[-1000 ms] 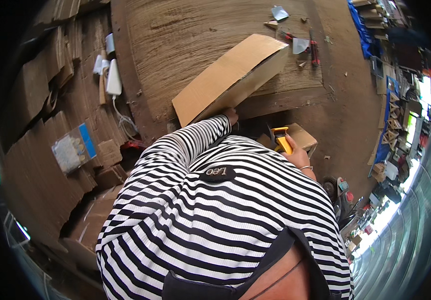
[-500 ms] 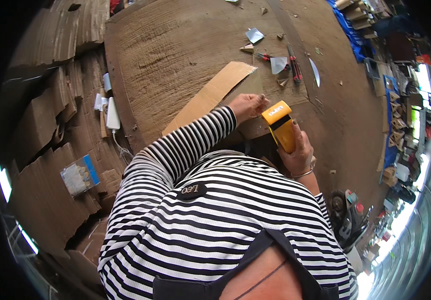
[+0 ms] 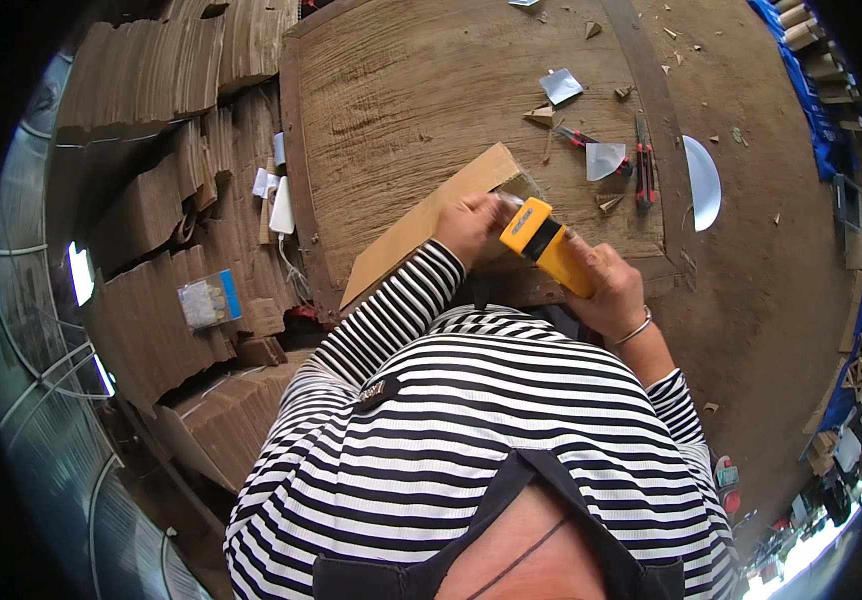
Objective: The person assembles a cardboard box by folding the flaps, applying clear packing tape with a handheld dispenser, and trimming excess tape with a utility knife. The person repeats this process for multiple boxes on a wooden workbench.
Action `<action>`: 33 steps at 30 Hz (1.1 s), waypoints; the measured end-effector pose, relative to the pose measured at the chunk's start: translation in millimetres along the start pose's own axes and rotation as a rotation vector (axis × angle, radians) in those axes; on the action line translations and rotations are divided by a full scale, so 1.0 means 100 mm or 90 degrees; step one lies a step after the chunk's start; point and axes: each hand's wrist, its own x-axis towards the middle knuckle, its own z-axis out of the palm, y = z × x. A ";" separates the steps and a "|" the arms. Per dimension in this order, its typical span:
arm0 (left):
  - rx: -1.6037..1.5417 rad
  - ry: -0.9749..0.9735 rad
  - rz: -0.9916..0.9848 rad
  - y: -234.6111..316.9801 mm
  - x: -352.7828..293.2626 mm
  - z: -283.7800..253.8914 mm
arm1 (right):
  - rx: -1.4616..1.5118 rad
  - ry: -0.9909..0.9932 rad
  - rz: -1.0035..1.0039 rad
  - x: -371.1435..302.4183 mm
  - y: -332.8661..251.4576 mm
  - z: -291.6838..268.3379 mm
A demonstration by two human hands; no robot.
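Note:
My right hand (image 3: 608,290) grips a yellow handheld tool (image 3: 565,266) with a black band near its head; I cannot tell its exact kind. The tool's head points up and left, close to the fingers of my left hand (image 3: 464,230). Those fingers are pinched together and a little blurred, and a pale, shiny bit shows at their tips. Behind my left hand a long folded strip of brown cardboard (image 3: 416,218) lies slantwise on the worn wooden table (image 3: 381,100), its far end beside the tool's head.
On the table's right lie a red-black cutter (image 3: 645,165), a second red-handled tool (image 3: 576,138) and silvery scraps (image 3: 561,86). A white curved sheet (image 3: 703,184) lies beyond the right edge. Cardboard stacks (image 3: 141,70), a white power bank (image 3: 282,207) and a clear packet (image 3: 209,300) are at left.
The view has shifted, so the table sits farther right. My left fingers and the yellow tool's head have come closer together, and the tool leans more to the left.

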 end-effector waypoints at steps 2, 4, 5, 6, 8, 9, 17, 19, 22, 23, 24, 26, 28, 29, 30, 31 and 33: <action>0.037 0.135 0.052 0.18 0.30 -0.13 | 0.049 0.002 0.016 0.11 0.26 -0.14; 0.067 0.148 0.022 0.23 0.61 -0.40 | 0.103 -0.033 0.065 0.23 0.56 -0.19; 0.069 0.173 -0.016 0.29 0.73 -0.36 | 0.155 -0.039 0.064 0.31 0.78 -0.16; 0.071 0.200 -0.055 0.33 0.83 -0.32 | 0.207 -0.047 0.063 0.42 0.99 -0.08; 0.101 0.254 -0.048 0.30 1.14 -0.32 | 0.343 -0.049 0.071 0.70 1.31 0.07; 0.115 0.283 -0.042 0.29 1.25 -0.32 | 0.348 -0.114 0.138 0.85 1.45 0.12; 0.576 0.314 -0.250 -0.21 1.51 -0.76 | 0.480 -0.336 0.194 1.37 1.98 0.54; 0.798 0.251 -0.263 -0.42 1.44 -0.78 | 0.501 -0.374 0.237 1.34 1.99 0.55; 0.820 0.333 -0.317 -0.39 1.19 -0.86 | 0.557 -0.354 0.274 1.24 2.00 0.57; 0.735 0.272 -0.276 -0.34 1.11 -0.91 | 0.574 -0.356 0.281 1.24 2.00 0.59; 0.651 0.211 -0.236 -0.30 1.05 -0.93 | 0.591 -0.357 0.289 1.23 2.02 0.60; 0.570 0.028 -0.019 -0.23 0.91 -0.71 | 0.630 -0.354 0.310 1.17 2.03 0.68; 0.794 -0.156 0.001 -0.12 0.73 -0.39 | 0.665 -0.345 0.327 1.12 2.07 0.73; 0.884 -0.172 0.001 -0.14 0.72 -0.40 | 0.634 -0.331 0.315 1.08 2.05 0.73; 0.944 -0.130 -0.094 -0.09 0.76 -0.33 | 0.647 -0.319 0.321 1.01 2.03 0.74; 0.980 -0.152 -0.097 0.01 0.76 -0.28 | 0.663 -0.302 0.323 0.95 2.02 0.78; 0.980 -0.193 -0.022 0.13 0.81 -0.10 | 0.663 -0.280 0.300 0.85 2.03 0.88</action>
